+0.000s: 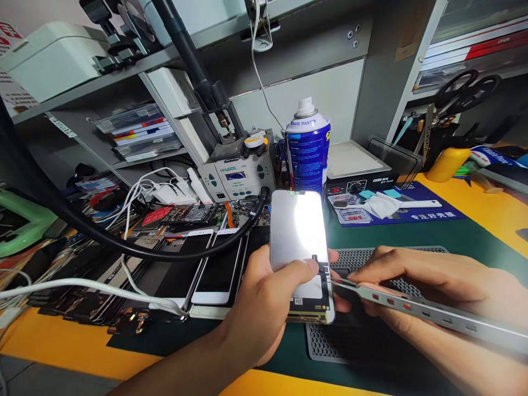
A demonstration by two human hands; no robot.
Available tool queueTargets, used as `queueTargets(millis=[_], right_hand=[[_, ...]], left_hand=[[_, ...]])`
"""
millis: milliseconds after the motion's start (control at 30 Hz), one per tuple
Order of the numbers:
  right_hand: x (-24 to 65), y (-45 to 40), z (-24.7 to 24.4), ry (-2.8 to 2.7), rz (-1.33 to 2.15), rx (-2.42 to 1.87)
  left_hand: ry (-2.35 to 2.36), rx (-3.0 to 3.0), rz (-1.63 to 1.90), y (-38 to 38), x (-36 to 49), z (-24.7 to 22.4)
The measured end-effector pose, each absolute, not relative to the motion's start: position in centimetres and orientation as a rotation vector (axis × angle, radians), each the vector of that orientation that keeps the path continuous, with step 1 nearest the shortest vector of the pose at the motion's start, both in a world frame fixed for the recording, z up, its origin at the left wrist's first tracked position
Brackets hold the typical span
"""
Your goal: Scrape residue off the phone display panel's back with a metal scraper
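Observation:
My left hand [268, 297] is wrapped round a phone screen panel [295, 231], its silvery back facing me and tilted up. The thumb presses on the panel's lower part, beside a black flex cable [324, 275]. From the right, my right hand [412, 280] pinches a pair of metal tweezers [412, 308]. Their thin tips reach the panel's right edge near the flex cable. Whether the tips grip anything is too small to tell. Beneath the hands lies a grey perforated mat [330, 344] on the green work mat [355, 234].
Several phones and screens [214, 269] lie at the left, crossed by a thick black hose [165, 253] and white cables. Behind stand a blue spray can [306, 148], a hot-air station [239, 173] and a flat heating plate [358, 165]. Scissors [466, 93] stand at the right.

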State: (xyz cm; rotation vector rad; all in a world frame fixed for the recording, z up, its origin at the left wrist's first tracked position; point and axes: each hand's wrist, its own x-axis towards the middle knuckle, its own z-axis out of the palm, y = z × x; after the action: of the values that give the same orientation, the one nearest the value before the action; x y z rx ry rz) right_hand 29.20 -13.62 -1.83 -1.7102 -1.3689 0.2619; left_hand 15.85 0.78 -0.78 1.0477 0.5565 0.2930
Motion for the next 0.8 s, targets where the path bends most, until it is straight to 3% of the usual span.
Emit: queueTargets(millis=[800], right_hand=[[29.17, -13.62, -2.0, -1.371, 0.212, -1.752]], left_hand=[[0.555, 1.036, 0.292, 0.8, 15.8, -0.67]])
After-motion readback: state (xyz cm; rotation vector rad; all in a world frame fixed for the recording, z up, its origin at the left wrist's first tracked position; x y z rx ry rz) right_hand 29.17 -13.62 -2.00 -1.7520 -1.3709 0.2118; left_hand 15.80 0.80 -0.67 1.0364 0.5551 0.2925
